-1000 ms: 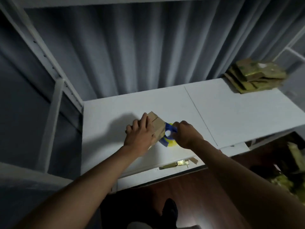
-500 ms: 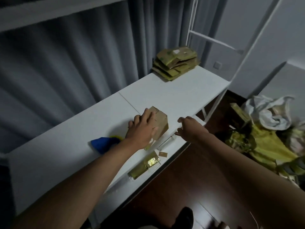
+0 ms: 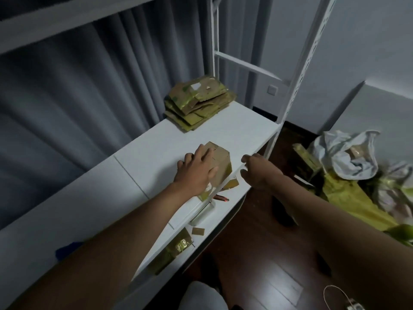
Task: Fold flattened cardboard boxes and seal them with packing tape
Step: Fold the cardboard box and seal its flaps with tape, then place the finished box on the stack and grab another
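A small folded cardboard box (image 3: 221, 163) stands on the white table (image 3: 241, 128), close to its front edge. My left hand (image 3: 196, 171) lies over the box's top and near side, fingers across the top and thumb against the front face, holding it. My right hand (image 3: 254, 173) hovers just right of the box at the table edge, fingers loosely curled, holding nothing. The blue tape dispenser (image 3: 64, 250) lies far left on the table, mostly hidden behind my left forearm. A stack of flattened cardboard boxes (image 3: 199, 101) sits at the table's back right.
A lower shelf (image 3: 223, 218) under the table edge carries cardboard scraps and a red pen (image 3: 220, 198). A white rack post (image 3: 290, 97) stands at the table's right end. On the dark floor to the right lie yellow-green wrappings (image 3: 348, 198) and a white bag (image 3: 344, 153).
My right hand has let go of the blue tape dispenser, which now lies far to the left. My left hand has brought the box rightward past the table seam. The view has swung right.
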